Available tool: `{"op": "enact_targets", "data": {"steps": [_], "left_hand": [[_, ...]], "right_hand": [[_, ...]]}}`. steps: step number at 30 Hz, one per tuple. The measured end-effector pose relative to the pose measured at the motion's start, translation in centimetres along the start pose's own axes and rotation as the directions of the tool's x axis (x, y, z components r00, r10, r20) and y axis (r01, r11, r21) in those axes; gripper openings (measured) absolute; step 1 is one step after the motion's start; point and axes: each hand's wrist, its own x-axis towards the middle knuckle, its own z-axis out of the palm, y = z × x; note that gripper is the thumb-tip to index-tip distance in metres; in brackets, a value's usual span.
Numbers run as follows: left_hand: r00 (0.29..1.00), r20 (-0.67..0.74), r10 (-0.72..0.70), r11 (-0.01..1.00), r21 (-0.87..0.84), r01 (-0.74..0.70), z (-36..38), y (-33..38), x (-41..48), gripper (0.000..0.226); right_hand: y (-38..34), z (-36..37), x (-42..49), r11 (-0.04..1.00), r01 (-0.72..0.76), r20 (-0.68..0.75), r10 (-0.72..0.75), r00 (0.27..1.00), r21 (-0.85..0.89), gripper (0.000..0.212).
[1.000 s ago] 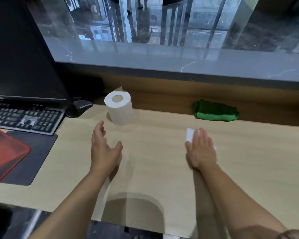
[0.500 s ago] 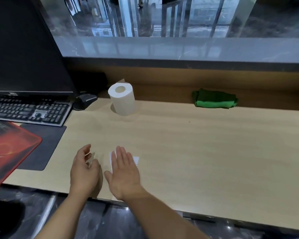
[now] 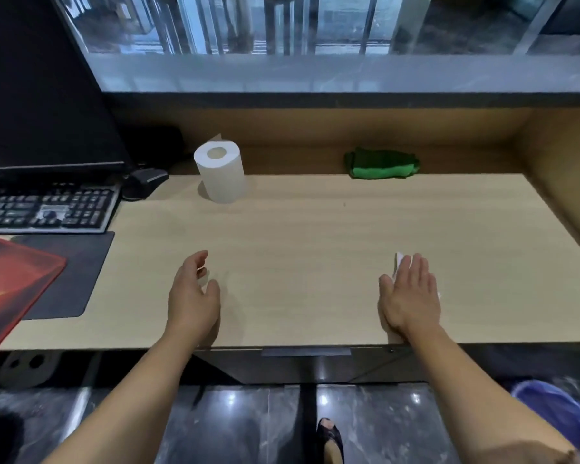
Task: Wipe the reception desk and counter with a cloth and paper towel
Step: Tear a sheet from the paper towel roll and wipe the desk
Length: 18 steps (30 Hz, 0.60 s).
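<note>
Head view looks down on a pale wood desk (image 3: 298, 236) with both bare forearms reaching in from below. The right hand (image 3: 411, 293) lies palm down near the front edge, fingers straight and close together, pressing flat on a white paper towel (image 3: 399, 261). Only a corner of the towel shows past the fingertips, plus a sliver by the little finger. The thumb lies alongside the palm, and nothing is pinched.

The left hand (image 3: 193, 293) sits well apart to the left, also near the front edge. It is turned partly on its side, with loosely curled fingers and the thumb spread away. It holds nothing. Whether it touches the wood I cannot tell.

At the back of the desk a roll (image 3: 219, 172) of paper stands upright. A folded green cloth (image 3: 380, 164) lies well to its right against the back panel, untouched. Above the panel runs the grey stone counter (image 3: 315, 73).

On the left are a dark monitor (image 3: 41, 88), a keyboard (image 3: 44, 209), a dark mat (image 3: 67, 272) and a red pad (image 3: 10, 286).
</note>
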Motion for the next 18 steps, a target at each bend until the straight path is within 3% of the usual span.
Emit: {"op": "enact_targets", "data": {"steps": [3, 7, 11, 14, 18], "left_hand": [[0.999, 0.035, 0.039, 0.999, 0.011, -0.039, -0.1, 0.2, -0.7, 0.049], [0.997, 0.030, 0.068, 0.997, 0.027, -0.069, -1.0, -0.4, -1.5, 0.048], [0.998, -0.003, 0.064, 0.996, 0.058, -0.063, -2.1, -1.5, -1.9, 0.048], [0.998, -0.003, 0.062, 0.995, 0.082, -0.061, -2.2, -1.9, -2.4, 0.047], [0.996, 0.041, 0.084, 0.992, 0.087, -0.088, -0.4, -0.6, -3.0, 0.046]], "right_hand": [[-4.0, 1.3, -1.3, 0.999, -0.025, -0.013, 0.025, 1.000, 0.042, 0.067], [-13.7, 4.8, -7.0, 0.961, 0.277, -0.011, -0.277, 0.961, 0.021, 0.067], [-20.9, 7.3, -13.5, 0.836, 0.549, 0.056, -0.549, 0.834, 0.009, 0.065], [-20.1, 7.8, -13.7, 0.763, 0.641, 0.083, -0.636, 0.768, -0.081, 0.064], [-13.1, 6.4, -10.8, 0.823, 0.564, 0.052, -0.562, 0.826, -0.065, 0.070]]}}
